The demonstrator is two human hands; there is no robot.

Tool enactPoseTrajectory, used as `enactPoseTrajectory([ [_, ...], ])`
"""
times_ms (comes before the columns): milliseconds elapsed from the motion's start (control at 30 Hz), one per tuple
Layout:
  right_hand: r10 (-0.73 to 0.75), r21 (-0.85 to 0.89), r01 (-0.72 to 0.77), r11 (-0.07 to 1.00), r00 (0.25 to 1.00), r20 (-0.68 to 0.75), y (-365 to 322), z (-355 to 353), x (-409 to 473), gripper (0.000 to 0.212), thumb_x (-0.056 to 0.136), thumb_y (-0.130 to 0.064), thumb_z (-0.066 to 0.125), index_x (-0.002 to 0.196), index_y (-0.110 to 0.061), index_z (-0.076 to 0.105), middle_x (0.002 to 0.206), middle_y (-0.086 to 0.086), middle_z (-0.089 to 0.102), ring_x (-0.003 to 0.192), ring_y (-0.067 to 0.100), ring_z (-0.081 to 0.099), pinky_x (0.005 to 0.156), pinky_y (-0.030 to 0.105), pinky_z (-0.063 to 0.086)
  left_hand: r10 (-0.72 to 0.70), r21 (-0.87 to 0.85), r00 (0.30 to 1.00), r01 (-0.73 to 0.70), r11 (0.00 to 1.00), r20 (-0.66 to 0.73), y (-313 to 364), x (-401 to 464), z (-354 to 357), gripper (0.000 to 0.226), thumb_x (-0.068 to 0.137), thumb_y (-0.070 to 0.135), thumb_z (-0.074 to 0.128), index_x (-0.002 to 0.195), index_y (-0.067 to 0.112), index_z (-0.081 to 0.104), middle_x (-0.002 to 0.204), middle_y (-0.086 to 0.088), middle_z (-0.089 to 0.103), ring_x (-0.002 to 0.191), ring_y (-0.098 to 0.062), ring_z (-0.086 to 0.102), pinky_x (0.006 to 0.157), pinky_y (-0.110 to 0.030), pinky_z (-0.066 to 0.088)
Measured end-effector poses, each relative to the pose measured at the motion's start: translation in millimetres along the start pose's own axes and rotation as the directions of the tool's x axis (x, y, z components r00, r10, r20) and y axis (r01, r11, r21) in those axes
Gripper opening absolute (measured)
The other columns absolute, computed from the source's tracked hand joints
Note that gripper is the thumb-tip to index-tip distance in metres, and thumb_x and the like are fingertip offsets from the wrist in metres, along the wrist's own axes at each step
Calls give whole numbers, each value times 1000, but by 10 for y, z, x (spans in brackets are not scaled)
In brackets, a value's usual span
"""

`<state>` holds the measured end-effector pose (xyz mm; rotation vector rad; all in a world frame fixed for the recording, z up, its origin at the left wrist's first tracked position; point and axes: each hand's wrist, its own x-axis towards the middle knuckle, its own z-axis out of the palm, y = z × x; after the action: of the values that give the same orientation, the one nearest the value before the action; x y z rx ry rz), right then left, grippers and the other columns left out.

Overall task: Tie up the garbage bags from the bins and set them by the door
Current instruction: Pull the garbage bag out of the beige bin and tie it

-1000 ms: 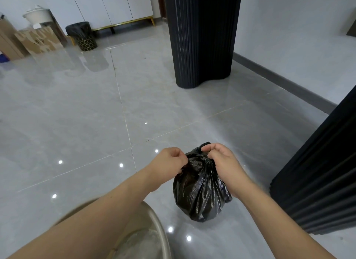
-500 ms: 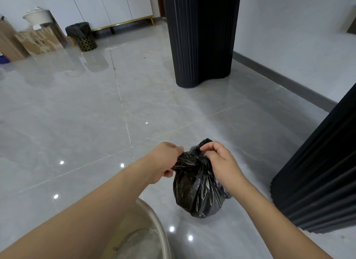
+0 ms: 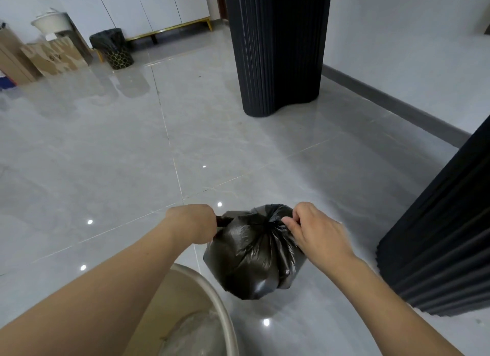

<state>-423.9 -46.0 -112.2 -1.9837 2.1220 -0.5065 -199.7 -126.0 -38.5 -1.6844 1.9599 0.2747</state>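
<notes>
A full black garbage bag point(image 3: 253, 257) hangs just above the grey tiled floor in front of me, its neck gathered into a tight bunch at the top. My left hand point(image 3: 192, 224) grips one twisted end of the bag's mouth and holds it out to the left. My right hand point(image 3: 316, 229) pinches the other end at the right of the gathered neck. A beige bin point(image 3: 212, 297) stands right below my left forearm, mostly hidden by the arm. A second bin point(image 3: 112, 49) lined with a black bag stands far off at the back left.
A tall black ribbed column point(image 3: 275, 48) rises ahead, and another ribbed black panel point(image 3: 445, 239) stands close on the right. Cardboard boxes point(image 3: 50, 56) and a white basin lean by the back-left wall. White cabinets on gold legs line the far wall.
My hands have moved apart, drawing the two ends of the bag's mouth sideways, and the neck has cinched tight. The bag now shows a closed, rounded top.
</notes>
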Motion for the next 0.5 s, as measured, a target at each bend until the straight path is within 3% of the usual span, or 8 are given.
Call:
enactPoseTrajectory([
  [100, -36, -4, 36, 999, 999, 6, -69, -41, -17, 28, 98, -47, 37, 91, -21, 38, 82, -7, 54, 76, 21, 51, 62, 33, 36, 14, -94, 997, -21, 995, -72, 88, 21, 13, 17, 87, 8, 40, 75, 18, 46, 75, 2, 53, 78, -24, 57, 68, -31, 44],
  [200, -57, 19, 55, 998, 987, 148, -85, -154, -5, 13, 89, -32, 44, 93, -21, 39, 75, -7, 46, 82, 22, 45, 64, 34, 36, 22, -220, 995, -42, 975, -94, 114, 72, 19, 15, 87, 11, 41, 76, 14, 50, 74, -2, 54, 78, -28, 57, 67, -31, 44],
  [267, -46, 12, 44, 999, 966, 253, -99, -205, -9, 18, 82, -25, 46, 98, -22, 40, 78, -4, 41, 85, 22, 40, 69, 33, 35, -7, -295, 995, -22, 955, -95, 118, 70, 13, 17, 88, 15, 42, 74, 12, 51, 78, -6, 58, 77, -28, 56, 67, -31, 43],
  [333, -84, -71, 106, 992, 961, 265, -98, -199, -9, 19, 82, -18, 43, 101, -20, 42, 77, -2, 43, 88, 23, 37, 77, 33, 32, -54, -393, 991, 3, 919, -120, 118, 45, -13, 21, 90, 21, 42, 77, 11, 54, 84, -8, 59, 78, -28, 54, 71, -33, 47],
  [433, -93, -209, 136, 968, 975, 201, -93, -171, -29, 13, 87, -13, 40, 98, -20, 42, 76, -2, 58, 89, 22, 42, 83, 36, 27, -116, -666, 990, 35, 745, -77, 93, -53, -69, 29, 88, 33, 46, 76, 8, 55, 80, -8, 53, 78, -28, 56, 75, -34, 47],
  [500, -35, -240, 77, 968, 984, 174, -88, -185, -40, 8, 89, -15, 40, 95, -19, 38, 74, -2, 60, 85, 22, 41, 78, 37, 23, -93, -837, 995, 82, 541, 37, 96, -114, -92, 45, 81, 41, 54, 98, -1, 60, 83, -9, 57, 100, -26, 63, 85, -37, 49],
])
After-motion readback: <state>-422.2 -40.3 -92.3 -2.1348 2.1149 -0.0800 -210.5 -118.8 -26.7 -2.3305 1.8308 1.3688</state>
